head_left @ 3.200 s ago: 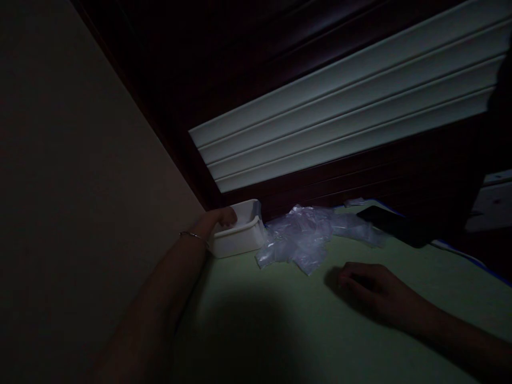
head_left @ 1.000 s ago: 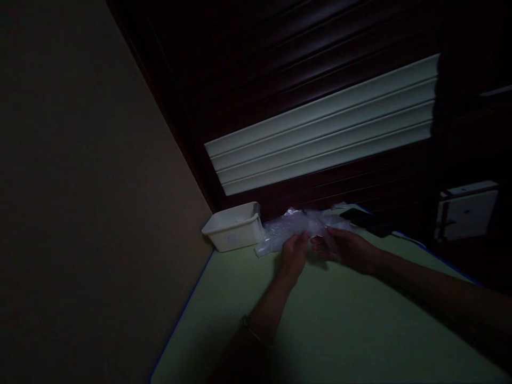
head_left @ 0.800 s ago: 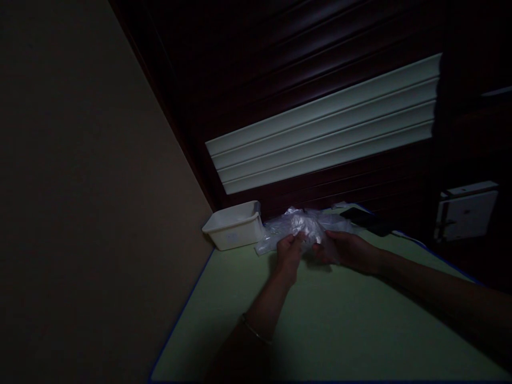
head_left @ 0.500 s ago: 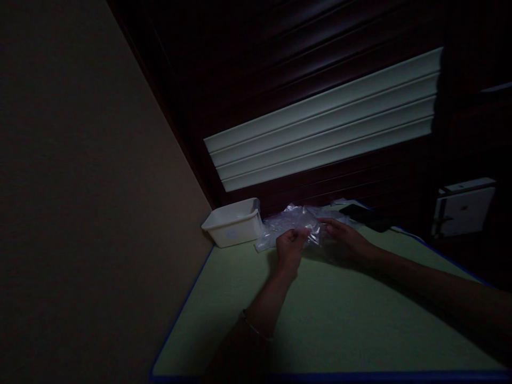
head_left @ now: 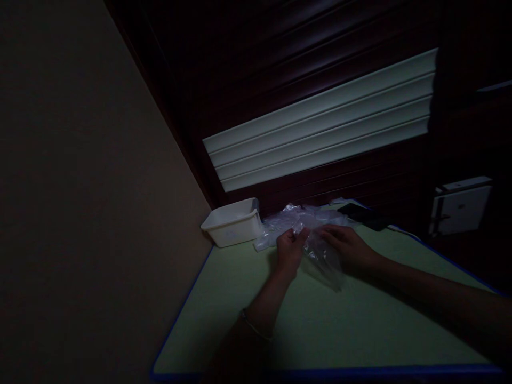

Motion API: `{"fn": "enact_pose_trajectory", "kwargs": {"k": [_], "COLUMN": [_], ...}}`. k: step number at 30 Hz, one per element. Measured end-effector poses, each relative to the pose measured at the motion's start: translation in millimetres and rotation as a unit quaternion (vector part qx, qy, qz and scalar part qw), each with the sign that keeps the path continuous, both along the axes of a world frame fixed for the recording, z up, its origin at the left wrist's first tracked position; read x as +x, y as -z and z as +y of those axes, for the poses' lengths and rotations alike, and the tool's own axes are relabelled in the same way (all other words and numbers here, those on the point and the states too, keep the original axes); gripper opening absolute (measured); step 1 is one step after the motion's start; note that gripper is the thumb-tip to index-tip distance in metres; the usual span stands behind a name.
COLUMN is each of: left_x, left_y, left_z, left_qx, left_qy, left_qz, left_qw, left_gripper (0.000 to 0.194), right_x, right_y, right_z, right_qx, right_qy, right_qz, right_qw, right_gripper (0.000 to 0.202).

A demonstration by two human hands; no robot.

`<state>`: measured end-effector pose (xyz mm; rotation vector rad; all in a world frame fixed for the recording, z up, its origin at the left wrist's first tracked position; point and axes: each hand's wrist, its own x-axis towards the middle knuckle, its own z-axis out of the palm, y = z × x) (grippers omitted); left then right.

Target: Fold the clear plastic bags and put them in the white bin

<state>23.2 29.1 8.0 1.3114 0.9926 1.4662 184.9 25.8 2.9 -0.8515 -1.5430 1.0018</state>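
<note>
A clear plastic bag hangs between my two hands, its loose end dangling toward the table and slanting to the right. My left hand pinches its upper edge between thumb and fingers. On the other side, my right hand has its thumb and fingers closed on the bag too. Behind the hands lies a heap of crumpled clear plastic bags on the green tabletop. The low light hides where the held bag ends and the heap begins.
A white plastic bin stands at the back left corner, against the wall. A dark flat object lies at the back right. Beyond the table is a dark slatted panel, with a white box at the right.
The bag has dropped down between my hands, and its loose end now hangs lower. My right hand has come slightly nearer to me; the left is almost where it was.
</note>
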Motion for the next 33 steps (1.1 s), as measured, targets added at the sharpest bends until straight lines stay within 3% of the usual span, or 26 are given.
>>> {"fn": "enact_pose_trajectory", "kwargs": {"k": [3,8,15,18,24,27,33], "left_x": [-6.2,-17.9,-22.4,-19.4,-18.1,-20.5,-23.0], "left_y": [0.2,8.6,10.6,7.0,7.2,7.5,1.6], "left_z": [3.9,16.3,21.8,16.9,10.9,12.4,11.5], "left_qx": [-0.012,0.003,-0.017,-0.031,-0.070,-0.064,-0.074], "left_qy": [-0.027,-0.058,-0.094,-0.048,0.076,0.075,0.008], "left_qz": [0.013,0.054,0.057,0.038,-0.018,-0.014,0.020], "left_qw": [0.999,0.997,0.994,0.998,0.994,0.995,0.997], "left_gripper": [0.051,0.054,0.059,0.057,0.086,0.078,0.044], "right_x": [7.1,14.2,15.7,14.9,17.1,17.9,16.1], "right_y": [0.7,2.4,1.0,1.2,3.0,2.7,7.1], "right_z": [8.3,17.2,18.5,18.1,18.5,19.1,20.6], "right_qx": [-0.067,-0.140,-0.176,-0.198,-0.231,-0.233,-0.250], "right_qy": [0.033,0.019,0.032,0.025,0.002,0.000,-0.026], "right_qz": [0.069,0.153,0.145,0.159,0.187,0.186,0.175], "right_qw": [0.995,0.978,0.973,0.967,0.955,0.955,0.952], "right_gripper": [0.031,0.024,0.028,0.030,0.029,0.028,0.025]}}
